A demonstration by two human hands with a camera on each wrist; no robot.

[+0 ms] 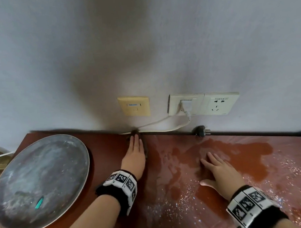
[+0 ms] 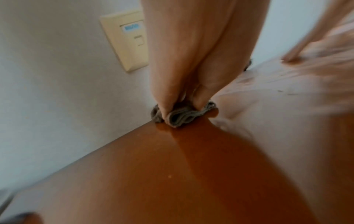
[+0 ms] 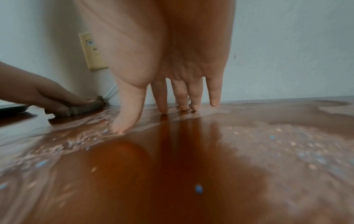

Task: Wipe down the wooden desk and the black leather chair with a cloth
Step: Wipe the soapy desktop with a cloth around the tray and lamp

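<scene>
My left hand (image 1: 135,148) lies flat, fingers straight and together, pressing a small grey-brown cloth (image 1: 135,133) onto the red-brown wooden desk (image 1: 105,151) right at its back edge by the wall. In the left wrist view the cloth (image 2: 180,116) bunches out from under the fingertips. My right hand (image 1: 217,168) rests palm down on the wet desk to the right, fingers spread and holding nothing; the right wrist view shows its fingertips (image 3: 162,106) touching the surface. The black leather chair is not in view.
A round metal tray (image 1: 40,183) with a small teal piece (image 1: 39,203) fills the desk's left side. On the wall are a yellow plate (image 1: 134,106) and white sockets (image 1: 204,103) with a white cable (image 1: 166,129). A loose black plug (image 1: 201,131) lies at the back edge. Wet patches and white specks (image 1: 181,199) cover the right half.
</scene>
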